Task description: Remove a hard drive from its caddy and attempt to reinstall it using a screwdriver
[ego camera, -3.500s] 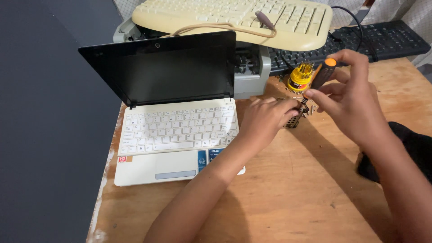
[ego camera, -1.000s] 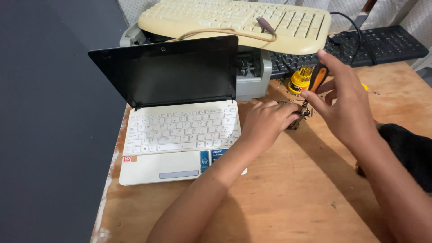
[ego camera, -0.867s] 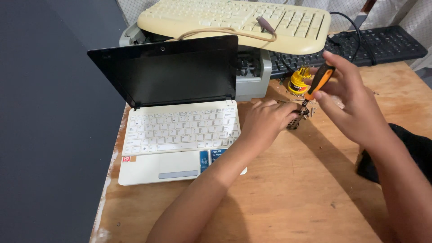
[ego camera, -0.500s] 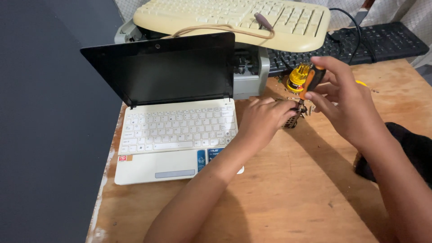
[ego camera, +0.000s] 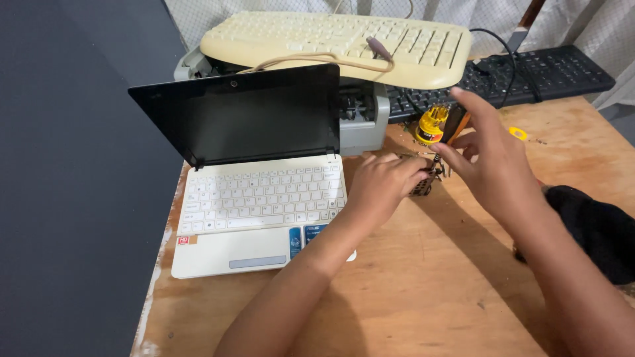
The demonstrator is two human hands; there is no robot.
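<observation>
head view: a small dark metal part is pinched on the wooden table by the closed left hand; just beyond it, an orange-handled screwdriver is loosely held by the half-open right hand. tip seating is judged in hand; steady alignment is called for.

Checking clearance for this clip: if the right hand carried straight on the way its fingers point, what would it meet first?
Probably the yellow bit holder just beyond the right hand; behind it lies the black keyboard. Depth is hard to judge.

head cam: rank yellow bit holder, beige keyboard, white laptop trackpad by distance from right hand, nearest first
From the right hand:
1. yellow bit holder, just beyond the fingertips, at the table's back.
2. beige keyboard, farther back and left, resting atop the grey machine.
3. white laptop trackpad, far left, nearest the camera.
</observation>
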